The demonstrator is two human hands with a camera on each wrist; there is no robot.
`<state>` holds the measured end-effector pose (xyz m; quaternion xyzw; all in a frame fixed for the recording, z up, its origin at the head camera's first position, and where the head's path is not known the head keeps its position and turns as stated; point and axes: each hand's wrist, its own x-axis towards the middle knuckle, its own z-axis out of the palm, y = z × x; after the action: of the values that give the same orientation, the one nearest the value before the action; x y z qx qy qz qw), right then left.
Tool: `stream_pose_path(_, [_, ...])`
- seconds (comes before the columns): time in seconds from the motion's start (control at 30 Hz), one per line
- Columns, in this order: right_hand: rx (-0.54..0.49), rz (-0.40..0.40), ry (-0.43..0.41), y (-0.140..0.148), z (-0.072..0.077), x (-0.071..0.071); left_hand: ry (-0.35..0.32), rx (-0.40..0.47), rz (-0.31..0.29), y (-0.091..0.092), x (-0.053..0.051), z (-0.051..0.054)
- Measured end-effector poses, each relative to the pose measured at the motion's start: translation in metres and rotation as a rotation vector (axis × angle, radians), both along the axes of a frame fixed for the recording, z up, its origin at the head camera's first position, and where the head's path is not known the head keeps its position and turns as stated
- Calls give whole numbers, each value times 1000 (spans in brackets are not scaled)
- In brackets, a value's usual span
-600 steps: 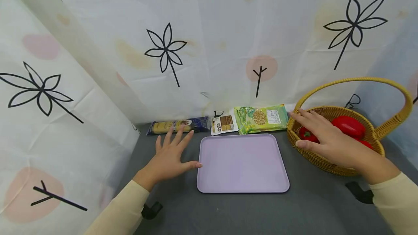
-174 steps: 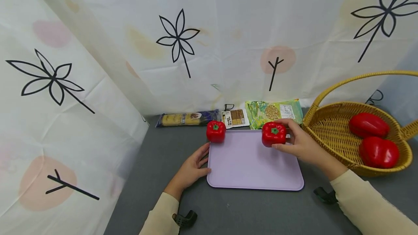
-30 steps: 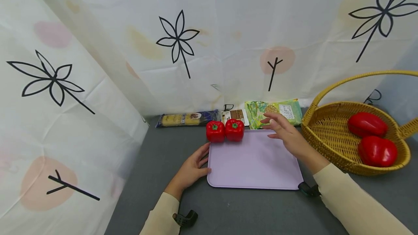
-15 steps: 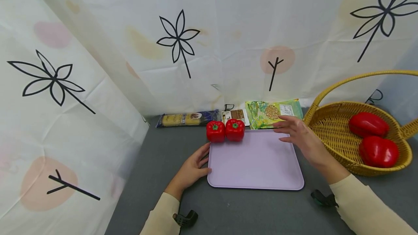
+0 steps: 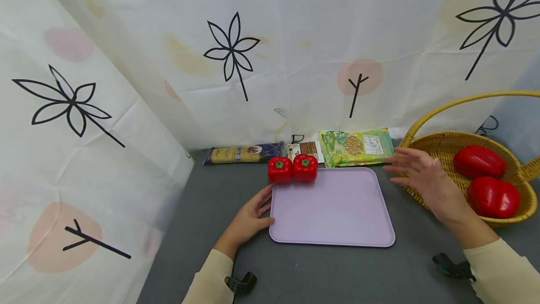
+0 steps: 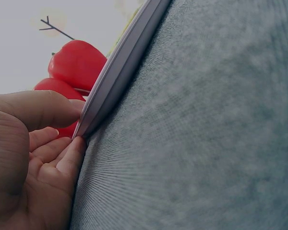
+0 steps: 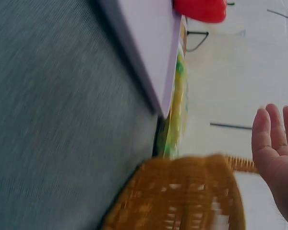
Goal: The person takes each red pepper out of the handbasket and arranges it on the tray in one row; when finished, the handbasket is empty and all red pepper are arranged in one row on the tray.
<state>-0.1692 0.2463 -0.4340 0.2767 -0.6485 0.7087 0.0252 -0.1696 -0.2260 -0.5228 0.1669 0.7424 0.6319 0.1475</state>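
A lavender tray (image 5: 333, 208) lies on the dark table. Two red bell peppers (image 5: 280, 170) (image 5: 305, 169) sit side by side at its back left corner. My left hand (image 5: 246, 222) rests against the tray's left edge, with thumb and fingertips touching the rim. In the left wrist view, the thumb (image 6: 48, 109) meets the rim from one side, and the other fingers sit just below. My right hand (image 5: 434, 184) holds nothing, fingers extended, over the left side of the yellow wicker basket (image 5: 434, 147). Inside the basket lie two more red peppers (image 5: 479, 161) (image 5: 494, 197).
Along the back curtain lie a blue and yellow pasta packet (image 5: 242, 154), a small brown and white pouch (image 5: 310, 148) and a green bag (image 5: 354, 147). The basket's tall handle (image 5: 472, 97) arches above its rim. Grey tabletop (image 5: 320, 276) stretches in front of the tray.
The second pepper, earlier in my right hand over the tray, now stands beside the first. The right hand has since moved rightward from the tray to the basket. The left hand stays put.
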Motion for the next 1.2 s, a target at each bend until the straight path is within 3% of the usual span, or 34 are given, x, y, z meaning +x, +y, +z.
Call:
stream_pose_path(0.17, [-55, -13, 27, 26, -4, 5, 11, 1, -2, 2, 0, 0])
stream_pose_path(0.4, [-31, -136, -39, 50, -4, 19, 11, -3, -4, 2, 1, 2])
stream_pose_path(0.6, [-46, -177, -39, 80, -18, 18, 10, -4, -4, 2, 0, 1])
stream_pose_path(0.9, [-126, -385, -36, 115, -41, 16, 13, -1, -3, 2, 1, 2])
stream_pose_path(1.07, [-104, -516, -43, 137, -51, 15, 13, -6, 0, 2, 1, 1])
stream_pose_path(1.2, [-92, -534, -83, 160, -59, 12, 11, -12, 6, 2, 1, 0])
